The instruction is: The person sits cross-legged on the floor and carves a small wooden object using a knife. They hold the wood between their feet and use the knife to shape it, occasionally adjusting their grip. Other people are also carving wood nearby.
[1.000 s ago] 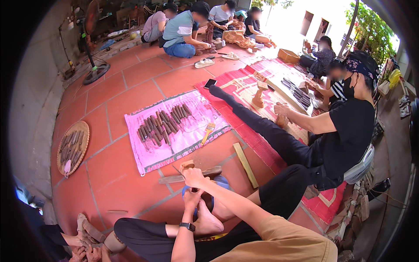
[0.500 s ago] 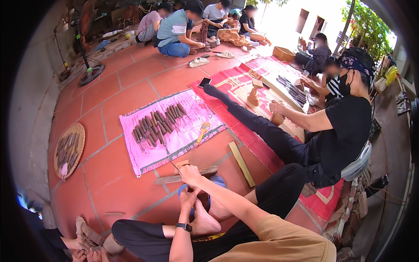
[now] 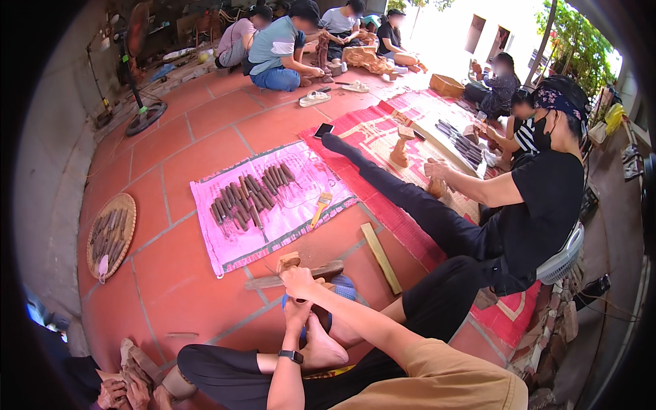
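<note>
We found the right hand [image 3: 296,281] curled closed just beyond the left hand [image 3: 296,313], whose fingers were bent; we could not tell what either gripped. A wooden block [image 3: 288,260] showed at the right hand's far side, near a grey-brown wood strip [image 3: 261,282]. Farther out, a pink sheet [image 3: 229,253] bore dark-handled tools [image 3: 240,198].

R hand [image 3: 298,281] fisted just fwd of L hand [image 3: 296,313], R arm [image 3: 365,318] angled inward.
</note>
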Available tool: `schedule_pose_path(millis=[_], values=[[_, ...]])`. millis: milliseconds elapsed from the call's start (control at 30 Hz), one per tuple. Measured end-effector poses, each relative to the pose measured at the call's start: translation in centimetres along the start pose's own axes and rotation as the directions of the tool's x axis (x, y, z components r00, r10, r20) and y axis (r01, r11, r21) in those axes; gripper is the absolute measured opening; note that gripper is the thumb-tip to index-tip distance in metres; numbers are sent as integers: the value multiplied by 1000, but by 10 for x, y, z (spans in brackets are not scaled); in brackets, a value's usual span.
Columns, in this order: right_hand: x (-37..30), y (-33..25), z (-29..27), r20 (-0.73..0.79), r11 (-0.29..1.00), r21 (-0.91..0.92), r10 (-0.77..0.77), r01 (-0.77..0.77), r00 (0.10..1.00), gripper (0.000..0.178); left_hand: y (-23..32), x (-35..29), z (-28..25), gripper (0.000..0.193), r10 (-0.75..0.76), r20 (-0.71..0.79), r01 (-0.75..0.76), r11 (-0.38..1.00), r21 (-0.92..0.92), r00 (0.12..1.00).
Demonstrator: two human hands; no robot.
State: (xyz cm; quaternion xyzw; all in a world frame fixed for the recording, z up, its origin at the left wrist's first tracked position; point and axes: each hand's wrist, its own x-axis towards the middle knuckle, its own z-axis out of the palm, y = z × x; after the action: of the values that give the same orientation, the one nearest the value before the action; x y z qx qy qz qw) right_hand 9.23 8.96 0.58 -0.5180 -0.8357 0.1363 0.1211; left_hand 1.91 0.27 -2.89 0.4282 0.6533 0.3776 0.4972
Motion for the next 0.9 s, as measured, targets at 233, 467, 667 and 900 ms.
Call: schedule_pose_path(millis=[233, 467, 667, 900], values=[[9, 3, -6, -69, 996, 33, 81, -78, 994, 12, 1, 3, 4, 33, -18, 18, 16, 993, 121, 1000], [9, 1, -13, -29, 995, -7, 96, -96, 995, 9, 8, -2, 2, 33, -21, 29, 20, 998, 52, 999], [-4, -9, -9, 20, 999, -47, 2, -1, 1000, 11, 4, 0, 1, 37, -37, 15, 36, 995, 89, 999], [12, 7, -2, -177, 991, 77, 119, -107, 977, 7, 6, 2, 3, 34, 1, 37, -5, 994, 113, 999]])
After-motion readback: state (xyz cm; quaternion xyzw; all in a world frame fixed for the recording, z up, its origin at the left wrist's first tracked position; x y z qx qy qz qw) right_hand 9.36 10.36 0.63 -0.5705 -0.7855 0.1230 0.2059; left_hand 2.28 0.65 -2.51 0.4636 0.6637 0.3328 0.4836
